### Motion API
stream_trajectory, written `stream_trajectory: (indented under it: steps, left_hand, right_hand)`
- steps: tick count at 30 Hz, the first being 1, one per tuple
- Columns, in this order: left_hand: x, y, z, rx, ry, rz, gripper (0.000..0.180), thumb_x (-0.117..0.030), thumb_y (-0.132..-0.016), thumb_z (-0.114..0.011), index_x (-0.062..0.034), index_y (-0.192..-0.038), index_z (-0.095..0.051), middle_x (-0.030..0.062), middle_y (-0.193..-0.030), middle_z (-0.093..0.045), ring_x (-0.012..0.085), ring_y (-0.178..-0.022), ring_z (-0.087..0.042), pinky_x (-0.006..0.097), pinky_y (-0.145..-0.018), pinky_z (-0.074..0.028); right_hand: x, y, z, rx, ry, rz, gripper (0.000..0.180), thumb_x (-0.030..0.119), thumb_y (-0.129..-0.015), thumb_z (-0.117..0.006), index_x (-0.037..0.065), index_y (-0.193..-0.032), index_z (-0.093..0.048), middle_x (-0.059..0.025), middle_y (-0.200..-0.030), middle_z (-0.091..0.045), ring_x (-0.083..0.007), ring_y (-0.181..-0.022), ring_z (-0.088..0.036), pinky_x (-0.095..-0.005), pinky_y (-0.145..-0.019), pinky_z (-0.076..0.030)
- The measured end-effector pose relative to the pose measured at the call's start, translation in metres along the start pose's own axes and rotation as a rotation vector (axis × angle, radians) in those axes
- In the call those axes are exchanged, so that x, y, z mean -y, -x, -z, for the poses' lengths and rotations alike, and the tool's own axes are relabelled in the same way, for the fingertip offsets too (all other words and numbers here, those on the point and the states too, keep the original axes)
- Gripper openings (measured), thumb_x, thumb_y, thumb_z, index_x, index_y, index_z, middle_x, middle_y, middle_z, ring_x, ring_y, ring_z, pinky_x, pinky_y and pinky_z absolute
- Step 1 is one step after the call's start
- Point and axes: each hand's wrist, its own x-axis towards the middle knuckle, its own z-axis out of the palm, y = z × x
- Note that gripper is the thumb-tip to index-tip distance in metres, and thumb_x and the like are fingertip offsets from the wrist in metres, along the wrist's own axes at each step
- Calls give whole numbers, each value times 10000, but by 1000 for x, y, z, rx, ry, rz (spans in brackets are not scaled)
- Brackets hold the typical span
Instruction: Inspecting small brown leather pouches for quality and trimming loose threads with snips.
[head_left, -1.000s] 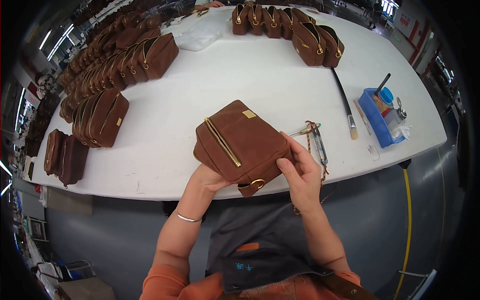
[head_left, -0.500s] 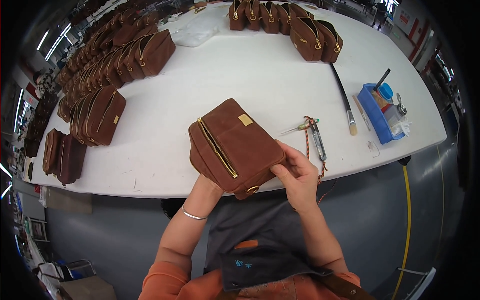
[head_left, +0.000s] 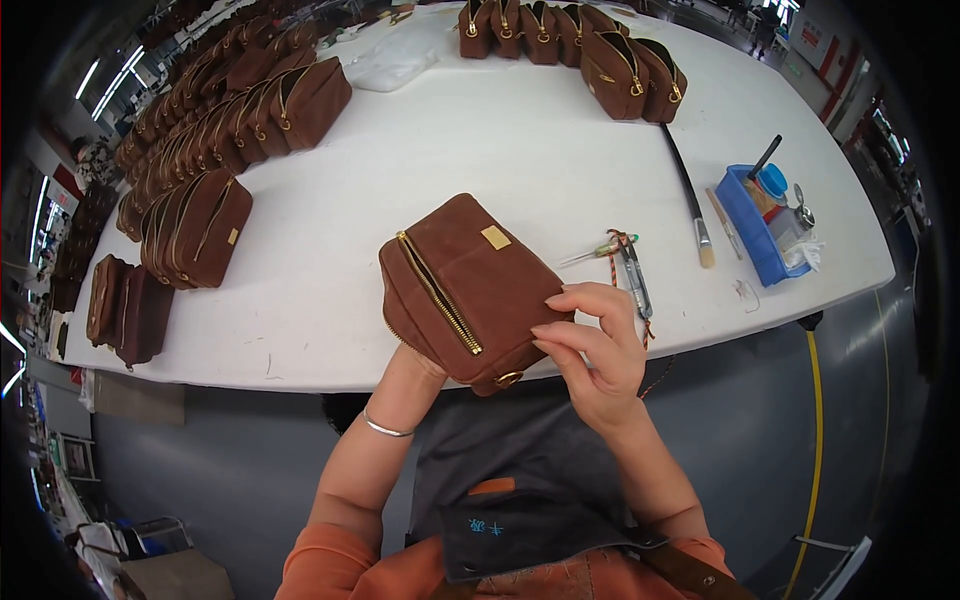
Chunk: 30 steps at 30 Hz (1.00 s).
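Note:
A brown bag [head_left: 470, 270] with a gold-toothed zipper, a small gold plate and a metal ring is held tilted above the near edge of the table. My left hand [head_left: 418, 364] holds it from underneath; its fingers are hidden behind the bag. My right hand [head_left: 600, 350] is at the bag's right-hand corner, fingers bent and apart. Its fingertips are over the brown surface there, with nothing gripped between them. Whether they touch the surface is hard to tell.
On the white table [head_left: 450, 140], rows of brown bags [head_left: 240, 130] stand at the left, with more bags [head_left: 610, 75] at the back. To the right lie metal snips [head_left: 633, 280], an awl [head_left: 592, 252], a long brush [head_left: 690, 195] and a blue bin [head_left: 755, 230] of supplies.
My right hand has let go of the bag's corner; its fingers have risen and spread over the corner. The bag has shifted very slightly right, still on my left hand.

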Motion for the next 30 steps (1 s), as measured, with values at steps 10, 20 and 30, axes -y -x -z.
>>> stream_trajectory:
  steps: [10, 20, 30]
  left_hand:
    - [-26, 10, -26, 12, 236, 174, 365, -273, -997, -556, -58, -1291, -543, 101, -1226, -643, 215, -1076, -647, 404, -862, -593]
    - [-63, 58, -19, -140, -160, 104, 295, -21, -983, -486, 30, -1265, -555, 126, -1201, -641, 213, -1073, -647, 364, -945, -550]
    - [-61, 82, -61, -128, -38, 105, 522, -127, -957, -368, 41, -1450, -329, 212, -1291, -583, 315, -1112, -638, 422, -971, -531]
  right_hand:
    - [-19, 3, -13, -163, 5, -217, 47, 43, -931, -588, 7, -921, -560, -132, -1016, -538, -259, -906, -541, -337, -812, -449]
    - [-28, 13, 7, -188, -80, -378, 57, 58, -929, -618, 12, -922, -584, -108, -987, -561, -222, -905, -550, -308, -806, -445]
    - [-6, 32, 19, 11, -57, -292, 184, 8, -806, -736, 28, -969, -653, -88, -1000, -563, -215, -887, -561, -310, -781, -470]
